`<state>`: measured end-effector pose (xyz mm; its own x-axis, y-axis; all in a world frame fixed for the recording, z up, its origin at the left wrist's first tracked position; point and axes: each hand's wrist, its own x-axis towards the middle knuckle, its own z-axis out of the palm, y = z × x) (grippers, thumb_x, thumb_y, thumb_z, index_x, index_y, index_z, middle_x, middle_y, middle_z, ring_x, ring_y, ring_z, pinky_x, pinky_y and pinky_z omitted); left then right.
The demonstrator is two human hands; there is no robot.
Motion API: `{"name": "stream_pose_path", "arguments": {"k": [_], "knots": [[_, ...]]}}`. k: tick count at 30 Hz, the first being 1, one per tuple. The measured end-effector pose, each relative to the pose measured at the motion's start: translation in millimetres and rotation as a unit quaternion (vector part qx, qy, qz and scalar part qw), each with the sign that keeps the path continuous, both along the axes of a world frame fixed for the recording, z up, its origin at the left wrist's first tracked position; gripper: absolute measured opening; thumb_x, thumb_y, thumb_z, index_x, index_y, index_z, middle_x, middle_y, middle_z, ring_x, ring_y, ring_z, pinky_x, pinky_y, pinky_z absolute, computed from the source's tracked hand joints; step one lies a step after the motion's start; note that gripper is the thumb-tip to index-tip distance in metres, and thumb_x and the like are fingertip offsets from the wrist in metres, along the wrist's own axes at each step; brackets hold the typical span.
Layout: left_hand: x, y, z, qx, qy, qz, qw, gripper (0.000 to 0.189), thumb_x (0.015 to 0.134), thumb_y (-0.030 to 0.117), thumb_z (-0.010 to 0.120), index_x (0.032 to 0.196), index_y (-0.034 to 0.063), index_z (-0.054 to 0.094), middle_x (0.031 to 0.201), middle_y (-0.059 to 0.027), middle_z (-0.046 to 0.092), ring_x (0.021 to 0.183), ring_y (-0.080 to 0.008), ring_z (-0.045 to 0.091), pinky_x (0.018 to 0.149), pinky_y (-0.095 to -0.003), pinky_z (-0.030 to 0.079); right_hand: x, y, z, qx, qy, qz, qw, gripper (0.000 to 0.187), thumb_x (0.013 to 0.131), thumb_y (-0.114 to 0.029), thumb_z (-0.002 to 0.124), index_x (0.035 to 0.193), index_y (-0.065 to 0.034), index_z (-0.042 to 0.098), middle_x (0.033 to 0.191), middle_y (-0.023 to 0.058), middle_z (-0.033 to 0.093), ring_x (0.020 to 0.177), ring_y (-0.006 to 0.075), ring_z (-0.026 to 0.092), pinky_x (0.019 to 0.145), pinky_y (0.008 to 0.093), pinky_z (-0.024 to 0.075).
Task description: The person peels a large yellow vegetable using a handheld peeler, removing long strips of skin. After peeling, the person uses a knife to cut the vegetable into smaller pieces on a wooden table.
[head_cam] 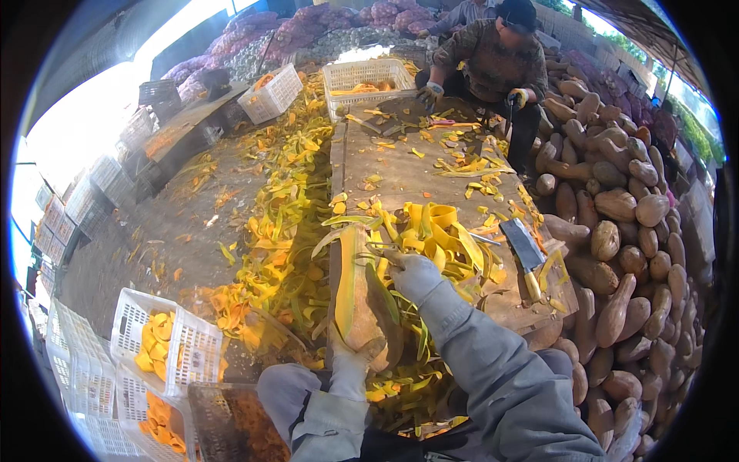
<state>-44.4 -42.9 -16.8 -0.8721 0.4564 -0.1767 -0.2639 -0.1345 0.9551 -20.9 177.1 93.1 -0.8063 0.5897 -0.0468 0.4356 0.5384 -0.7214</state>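
Observation:
A large long squash lies lengthwise before me on the near left edge of the wooden board. One strip of its skin is off, showing yellow-green flesh, and strips of peel hang at its far end and right side. My left hand, in a pale glove, grips the near end of the squash. My right hand, gloved too, is closed round a peeler whose metal part meets the squash near its far end; its handle is mostly hidden. Curled yellow peelings are heaped beyond my right hand.
A cleaver lies on the board at right. Many unpeeled squashes are piled to the right. Peelings cover the floor left of the board. Plastic crates with cut pieces stand at lower left. A co-worker sits at the far end.

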Motion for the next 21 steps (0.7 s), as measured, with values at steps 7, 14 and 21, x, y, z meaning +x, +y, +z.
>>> {"name": "stream_pose_path", "arguments": {"k": [7, 14, 21], "knots": [[-5, 0, -21, 0.18, -0.236, -0.018, 0.955, 0.076, 0.096, 0.001, 0.059, 0.154, 0.0375, 0.028, 0.149, -0.021, 0.039, 0.108, -0.049, 0.061, 0.07, -0.0549, 0.063, -70, 10, -11, 0.094, -0.067, -0.007, 0.993, 0.039, 0.098, -0.028, 0.047, 0.129, -0.017, 0.068, 0.117, 0.02, 0.07, 0.112, 0.0385, 0.066, 0.096, 0.0466, 0.0518], [-5, 0, -62, 0.069, -0.139, -0.018, 0.988, 0.071, 0.1, 0.005, 0.054, 0.157, 0.037, 0.026, 0.125, -0.03, 0.056, 0.098, -0.0454, 0.066, 0.065, -0.0471, 0.061, -15, -21, 6, 0.095, -0.145, 0.078, 0.982, 0.039, 0.099, -0.032, 0.049, 0.132, -0.0192, 0.066, 0.106, 0.0194, 0.072, 0.099, 0.0403, 0.069, 0.085, 0.0477, 0.0548], [7, 15, -7, 0.105, -0.12, 0.058, 0.985, 0.064, 0.102, 0.033, 0.056, 0.158, 0.0318, 0.025, 0.136, -0.0276, 0.053, 0.091, -0.0389, 0.066, 0.063, -0.0375, 0.056, 78, -52, 18, 0.01, -0.056, 0.084, 0.995, 0.033, 0.096, -0.028, 0.059, 0.124, -0.0158, 0.071, 0.097, 0.0223, 0.071, 0.09, 0.0386, 0.07, 0.079, 0.0452, 0.0555]]}}
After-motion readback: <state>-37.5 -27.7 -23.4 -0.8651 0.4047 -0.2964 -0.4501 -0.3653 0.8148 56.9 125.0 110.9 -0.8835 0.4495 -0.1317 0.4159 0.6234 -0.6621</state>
